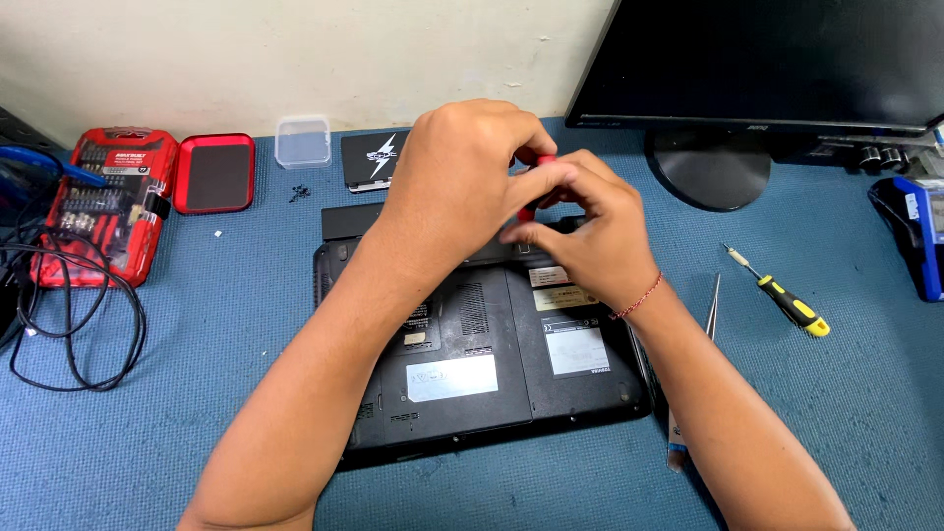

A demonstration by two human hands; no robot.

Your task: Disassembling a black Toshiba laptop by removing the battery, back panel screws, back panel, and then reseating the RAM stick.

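Observation:
A black laptop point(472, 364) lies upside down on the blue mat, its underside with white labels facing up. Both my hands meet over its far edge. My left hand point(457, 177) is curled on top of a red-handled screwdriver point(541, 160), of which only small red parts show between the fingers. My right hand point(585, 231), with a red thread bracelet at the wrist, pinches the same tool lower down, close to the laptop's back edge. The tool's tip is hidden by my fingers.
At the left are a red screwdriver bit case point(108, 202), its red lid point(214, 173), a clear plastic box point(302, 142), small loose screws point(299, 194) and black cables point(69, 315). A black drive point(369, 160) lies behind the laptop. Tweezers point(712, 307), a yellow screwdriver point(787, 300), and a monitor stand point(710, 167) are at the right.

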